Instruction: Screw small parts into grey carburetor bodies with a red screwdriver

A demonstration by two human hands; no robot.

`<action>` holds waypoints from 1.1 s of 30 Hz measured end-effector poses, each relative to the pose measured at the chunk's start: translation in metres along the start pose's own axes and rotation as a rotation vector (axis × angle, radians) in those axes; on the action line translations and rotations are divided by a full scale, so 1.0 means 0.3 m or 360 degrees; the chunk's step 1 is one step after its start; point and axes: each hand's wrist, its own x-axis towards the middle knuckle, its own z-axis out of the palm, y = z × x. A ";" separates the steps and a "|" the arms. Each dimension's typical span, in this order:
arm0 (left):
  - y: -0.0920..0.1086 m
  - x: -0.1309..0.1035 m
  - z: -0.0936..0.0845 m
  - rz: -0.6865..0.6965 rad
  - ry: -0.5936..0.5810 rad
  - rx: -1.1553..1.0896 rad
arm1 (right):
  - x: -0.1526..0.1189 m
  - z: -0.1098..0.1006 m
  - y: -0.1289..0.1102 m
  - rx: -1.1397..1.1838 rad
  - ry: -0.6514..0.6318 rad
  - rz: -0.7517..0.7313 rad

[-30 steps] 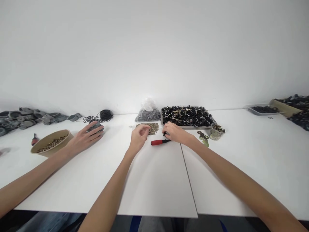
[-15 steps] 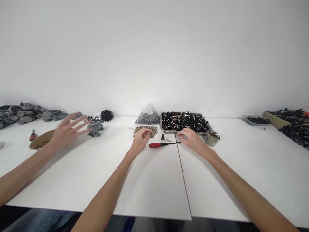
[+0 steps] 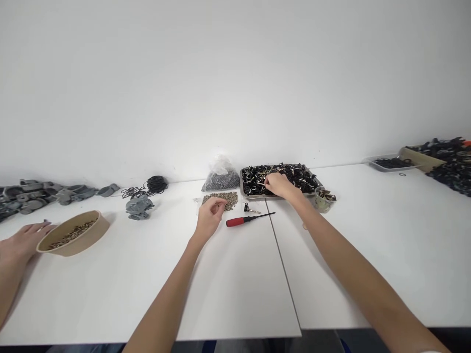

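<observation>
My left hand (image 3: 209,215) is closed in a pinch at the near edge of the spread of small brass-coloured pieces (image 3: 230,198). Whatever its fingertips hold is too small to make out. Over the front of the metal tray (image 3: 253,197) my right hand (image 3: 279,185) has its fingers closed among black parts with metal pins (image 3: 294,174). A thin metal pin shows by those fingertips, but I cannot tell whether it is gripped. Between my hands lie a single black part with a metal pin (image 3: 250,209) and a red-handled screwdriver (image 3: 239,221).
A clear cup of brass-coloured pieces (image 3: 325,200) stands right of the tray. Behind are a bag of small dark pieces (image 3: 221,177) and a black cord coil (image 3: 156,184). At left, another person's hand (image 3: 25,240) rests beside a tan bowl (image 3: 86,240), near grey parts (image 3: 139,208).
My right hand has moved from the table in front of the tray onto its parts. My left hand stays by the brass pieces. The other person's hand has moved left, behind the bowl.
</observation>
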 end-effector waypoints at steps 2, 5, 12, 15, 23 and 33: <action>0.004 0.000 0.002 -0.0008 0.0000 -0.0018 | -0.003 -0.013 0.006 0.0002 -0.0027 0.0004; 0.012 -0.001 0.003 -0.0027 0.0009 -0.0055 | -0.014 -0.049 0.001 0.0040 0.0024 -0.0035; 0.082 -0.016 0.008 -0.0100 -0.0047 -0.0258 | -0.121 -0.087 -0.189 0.0491 -0.0030 -0.0513; 0.110 -0.018 0.011 -0.0145 -0.0020 -0.0428 | -0.170 -0.062 -0.288 0.0657 -0.0147 -0.0743; 0.092 -0.008 0.008 -0.0210 0.0156 -0.0597 | -0.125 -0.086 -0.174 0.0596 -0.0304 -0.0600; 0.084 -0.004 0.013 -0.0220 0.0214 -0.0715 | -0.049 -0.074 0.079 0.0297 -0.0240 -0.0134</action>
